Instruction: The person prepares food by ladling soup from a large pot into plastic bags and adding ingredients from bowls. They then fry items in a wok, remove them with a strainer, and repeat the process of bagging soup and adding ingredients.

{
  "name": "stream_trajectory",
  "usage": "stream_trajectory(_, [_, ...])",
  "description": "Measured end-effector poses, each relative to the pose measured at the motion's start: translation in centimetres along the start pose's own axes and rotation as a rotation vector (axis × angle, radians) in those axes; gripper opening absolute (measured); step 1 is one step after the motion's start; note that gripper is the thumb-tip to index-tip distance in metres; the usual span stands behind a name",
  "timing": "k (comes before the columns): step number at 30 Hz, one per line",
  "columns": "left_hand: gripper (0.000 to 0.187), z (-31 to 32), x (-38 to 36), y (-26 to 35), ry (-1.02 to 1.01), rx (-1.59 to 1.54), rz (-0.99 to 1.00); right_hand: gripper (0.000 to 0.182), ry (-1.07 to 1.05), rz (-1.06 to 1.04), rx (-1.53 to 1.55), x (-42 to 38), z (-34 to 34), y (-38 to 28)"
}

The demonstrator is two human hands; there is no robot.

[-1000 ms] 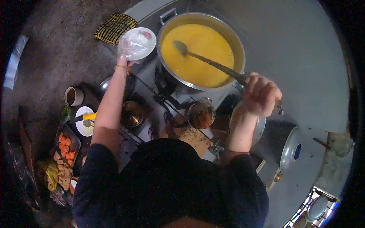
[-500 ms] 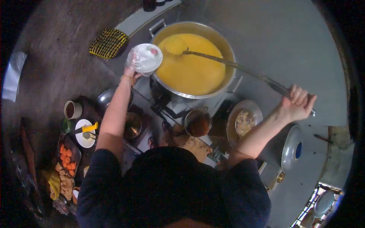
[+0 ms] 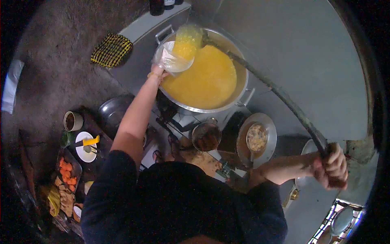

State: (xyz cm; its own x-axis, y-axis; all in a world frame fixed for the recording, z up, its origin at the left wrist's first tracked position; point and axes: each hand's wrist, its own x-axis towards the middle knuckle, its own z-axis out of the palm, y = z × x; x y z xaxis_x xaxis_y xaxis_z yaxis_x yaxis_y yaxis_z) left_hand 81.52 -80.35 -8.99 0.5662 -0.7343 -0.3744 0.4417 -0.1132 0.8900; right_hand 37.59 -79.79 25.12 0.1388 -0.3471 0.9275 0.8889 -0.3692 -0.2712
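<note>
My left hand holds a white bowl lined with clear plastic, over the left rim of a large metal pot. Thick yellow soup fills much of the pot. Off to the right, my right hand is wrapped around the long dark handle of a ladle. The ladle's head, blurred and covered in yellow soup, is raised at the bowl's upper edge. Whether soup is running into the bowl is hard to make out.
Below the pot are a small dark-filled pot and a wide pan with a ladle of pale food in it. At left lie a plate with a yellow-handled knife, a tray of carrot pieces, a cup and a yellow-black pad.
The ladle's head has come up out of the soup to the bowl. My right hand has moved down and right, tilting the handle steeper. My left hand brought the bowl right, over the pot.
</note>
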Motion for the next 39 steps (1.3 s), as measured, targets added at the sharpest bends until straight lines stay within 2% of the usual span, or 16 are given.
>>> stream_trajectory(1, [0.062, 0.1, -0.3, 0.1, -0.004, 0.019, 0.019, 0.042, -0.083, -0.043, 0.046, 0.0, 0.5, 0.1])
stream_trajectory(5, [0.061, -0.2, -1.5, 0.3, 0.021, -0.127, 0.040, 0.042, -0.037, -0.090, -0.086, -0.4, 0.3, 0.8])
stream_trajectory(7, [0.062, -1.5, -1.2, 0.9, -0.101, -0.389, -0.005, 0.040, -0.069, -0.118, -0.198, -1.8, 0.2, 3.9])
stream_trajectory(9, [0.063, -2.0, -3.1, 3.0, -0.011, -0.334, -0.004, 0.039, -0.235, 0.021, -0.399, -3.9, 1.2, 7.7])
stream_trajectory(10, [0.064, -2.2, -3.7, 3.8, 0.067, -0.279, -0.006, 0.040, -0.104, -0.002, -0.346, -5.2, 2.8, 10.6])
stream_trajectory(11, [0.064, -3.0, -3.7, 3.9, 0.069, -0.273, -0.006, 0.041, -0.174, 0.174, -0.281, -5.4, 3.3, 12.2])
stream_trajectory(12, [0.064, -4.5, -3.5, 4.0, 0.067, -0.176, -0.005, 0.043, -0.114, 0.300, -0.282, -5.9, 3.1, 13.4])
stream_trajectory(14, [0.065, -6.8, -3.6, 4.3, 0.067, -0.079, 0.001, 0.040, 0.238, 0.334, -0.206, -7.4, 1.1, 15.3])
stream_trajectory(16, [0.066, -8.8, -4.1, 4.0, 0.164, 0.060, 0.075, 0.041, 0.461, 0.402, -0.221, -7.0, -1.7, 15.0])
stream_trajectory(17, [0.068, -10.0, -3.6, 3.7, 0.140, 0.062, 0.036, 0.041, 0.461, 0.401, -0.219, -6.7, -2.5, 14.5])
stream_trajectory(19, [0.068, -12.0, -2.9, 2.9, 0.180, 0.122, 0.030, 0.043, 0.781, 0.356, -0.346, -6.0, -3.8, 13.3])
stream_trajectory(22, [0.072, -11.1, -4.0, 2.8, 0.206, 0.133, 0.041, 0.046, 0.818, 0.277, -0.354, -4.9, -4.2, 10.8])
stream_trajectory(29, [0.066, -7.1, -1.9, 0.7, 0.087, 0.091, -0.093, 0.048, 0.600, 0.105, -0.235, -1.5, -4.3, 4.5])
stream_trajectory(33, [0.062, -3.6, -1.1, 0.2, 0.012, -0.010, -0.105, 0.046, 0.437, 0.113, -0.076, -0.3, -4.0, 2.1])
stream_trajectory(35, [0.054, 1.1, -6.3, 4.8, 0.021, -0.059, -0.091, 0.046, 0.344, 0.115, -0.028, 0.0, -2.6, 1.9])
stream_trajectory(39, [0.063, 0.2, -0.3, 0.5, -0.088, -0.295, -0.078, 0.042, 0.109, 0.055, -0.018, -0.5, -1.3, 0.7])
